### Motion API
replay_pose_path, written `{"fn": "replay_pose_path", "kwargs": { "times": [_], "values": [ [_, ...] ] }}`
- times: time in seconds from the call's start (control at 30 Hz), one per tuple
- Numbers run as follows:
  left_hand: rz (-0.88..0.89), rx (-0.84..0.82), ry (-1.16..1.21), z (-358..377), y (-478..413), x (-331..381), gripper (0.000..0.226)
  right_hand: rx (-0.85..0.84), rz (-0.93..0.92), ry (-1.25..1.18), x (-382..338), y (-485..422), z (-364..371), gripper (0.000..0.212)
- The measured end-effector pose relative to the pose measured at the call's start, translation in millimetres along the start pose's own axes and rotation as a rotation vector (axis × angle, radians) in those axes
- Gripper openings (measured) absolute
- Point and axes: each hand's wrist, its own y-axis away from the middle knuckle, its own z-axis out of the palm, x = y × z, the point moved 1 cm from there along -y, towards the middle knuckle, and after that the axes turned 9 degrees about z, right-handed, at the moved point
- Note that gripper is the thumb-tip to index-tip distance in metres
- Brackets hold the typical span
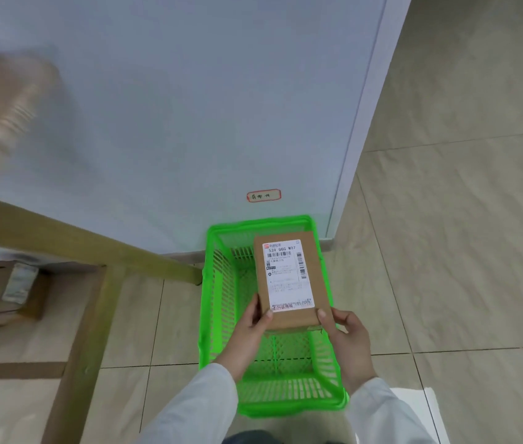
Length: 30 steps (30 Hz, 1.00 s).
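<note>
The box (292,283) is held in both hands over the green basket (218,299), a little below the middle of the view, at about 5 o'clock. It is a flat brown cardboard box, its long side running from 6 to 12 o'clock, and it carries a white label (286,267) with barcodes on the top face. Its far end lies over the far rim of the basket; I cannot tell if it touches the rim.

The left hand (250,328) grips the near left corner of the box, at 7 o'clock of it, with the thumb on the top face and the other fingers curled under the side. The right hand (346,334) grips the near right corner, at 5 o'clock, also with the thumb pressed on top and the fingers curled behind the edge. Both arms wear white sleeves (189,408).

The basket stands on the tiled floor (446,251), just beside the white wall (189,107). On the wall, at 12 o'clock from the basket, is a small sticker (263,195) with a red border. At 9 o'clock from the basket stands a big open carton (87,331), with parcels (13,283) inside; they are blurred
</note>
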Motion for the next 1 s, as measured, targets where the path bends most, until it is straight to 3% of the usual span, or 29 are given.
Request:
{"fn": "replay_pose_path", "kwargs": {
  "times": [0.37,1.0],
  "values": [
    [0.014,0.012,-0.006,-20.5,-86.6,-91.2,0.056,-0.002,-0.019,0.013,60.9,-99.0,45.9,0.018],
    [0.011,-0.013,-0.086,-28.0,-150.2,-146.7,0.056,0.081,0.039,-0.061,99.8,-168.2,76.6,0.024]
  ]
}}
